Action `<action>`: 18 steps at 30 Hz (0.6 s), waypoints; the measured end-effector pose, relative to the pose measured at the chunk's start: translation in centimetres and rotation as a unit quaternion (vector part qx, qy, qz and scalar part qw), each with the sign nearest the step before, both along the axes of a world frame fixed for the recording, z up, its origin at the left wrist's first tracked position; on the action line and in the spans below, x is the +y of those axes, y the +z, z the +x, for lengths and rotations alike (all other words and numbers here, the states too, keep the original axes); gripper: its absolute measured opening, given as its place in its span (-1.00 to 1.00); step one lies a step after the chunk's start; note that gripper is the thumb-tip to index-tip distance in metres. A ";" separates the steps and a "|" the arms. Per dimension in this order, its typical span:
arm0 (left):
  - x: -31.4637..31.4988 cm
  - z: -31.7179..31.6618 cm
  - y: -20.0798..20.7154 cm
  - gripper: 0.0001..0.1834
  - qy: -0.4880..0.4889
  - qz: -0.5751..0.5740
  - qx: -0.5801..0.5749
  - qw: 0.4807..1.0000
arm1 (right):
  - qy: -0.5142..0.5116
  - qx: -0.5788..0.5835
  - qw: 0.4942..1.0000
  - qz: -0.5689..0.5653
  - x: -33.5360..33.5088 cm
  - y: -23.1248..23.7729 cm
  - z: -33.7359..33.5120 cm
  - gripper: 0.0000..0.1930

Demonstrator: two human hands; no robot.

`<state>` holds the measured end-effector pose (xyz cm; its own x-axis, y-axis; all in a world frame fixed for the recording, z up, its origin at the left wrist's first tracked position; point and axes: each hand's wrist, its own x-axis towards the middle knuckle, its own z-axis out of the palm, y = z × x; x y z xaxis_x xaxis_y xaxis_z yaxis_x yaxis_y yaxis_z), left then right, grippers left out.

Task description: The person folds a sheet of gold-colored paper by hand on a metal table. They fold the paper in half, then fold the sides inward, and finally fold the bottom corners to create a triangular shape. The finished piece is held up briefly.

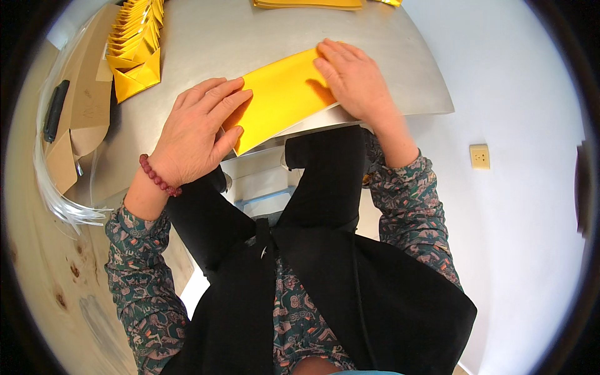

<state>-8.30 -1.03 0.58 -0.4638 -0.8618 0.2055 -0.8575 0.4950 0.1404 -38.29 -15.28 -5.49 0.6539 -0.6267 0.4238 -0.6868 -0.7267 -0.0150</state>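
1. The gold paper sheet (278, 94) lies at a slant near the near edge of the metal table (206, 37), its nearest corner at or about that edge; whether the corner overhangs is hard to tell. Sliding it slightly inward would probably give its whole length firm backing.

2. The left hand (199, 128) is spread over the sheet's left end, fingers apart and straight, thumb beside the nearest corner. It seems well placed as an anchor: press with the finger pads, and keep the thumb from bending that corner.

3. The right hand (355, 78) lies over the other end, fingers extended close together toward the far edge, thumb apart from them; it is not pinching. A dark shadow falls on the gold below it, so part of the hand may be raised. Even, light pressure from the middle outward should limit creases.

4. A pale strip shows along the near long edge, perhaps a backing or lower layer. Lining up both edges before pressing hard would be wise.

5. Farther out, overlapping folded gold pieces (134, 47) stand in a row at the left, and flat gold sheets (306, 4) lie at the far side. Keeping elbows and sleeves away from the row should protect its spacing.
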 end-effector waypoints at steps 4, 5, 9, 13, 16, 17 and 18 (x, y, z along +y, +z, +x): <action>-0.2 0.0 0.2 -0.49 -0.013 -0.015 0.011 1.000 | -0.039 -0.091 0.994 0.046 -1.8 -0.8 -1.4 -0.53; -0.2 0.0 0.3 -0.49 -0.007 -0.008 0.010 1.000 | -0.050 -0.092 0.993 0.046 -1.8 -1.1 -1.5 -0.53; -0.6 -0.4 0.4 -0.58 -0.020 -0.020 -0.003 1.000 | -0.032 -0.106 0.993 0.043 -2.1 -1.3 -2.4 -0.55; -1.3 -1.6 -0.1 -0.64 -0.032 -0.037 -0.048 0.998 | 0.014 -0.129 0.991 0.018 -0.9 -1.8 -4.8 -0.58; -4.0 -3.5 -0.3 -0.60 -0.021 -0.043 -0.056 0.997 | 0.016 -0.114 0.993 0.000 -1.4 -2.2 -4.6 -0.60; -4.9 -4.4 -0.6 -0.58 -0.050 -0.056 -0.042 0.996 | 0.002 -0.105 0.994 -0.007 -1.1 -2.2 -4.5 -0.60; -5.9 -5.3 -1.0 -0.56 -0.087 -0.087 -0.022 0.992 | -0.005 -0.100 0.995 -0.017 -1.3 -2.2 -4.3 -0.60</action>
<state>-13.62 -6.97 -0.37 -0.6143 -0.7211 0.3205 -0.7605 0.6493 0.0032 -42.62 -16.58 -7.71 0.5490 -0.6151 0.5659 -0.6791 -0.7230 -0.1271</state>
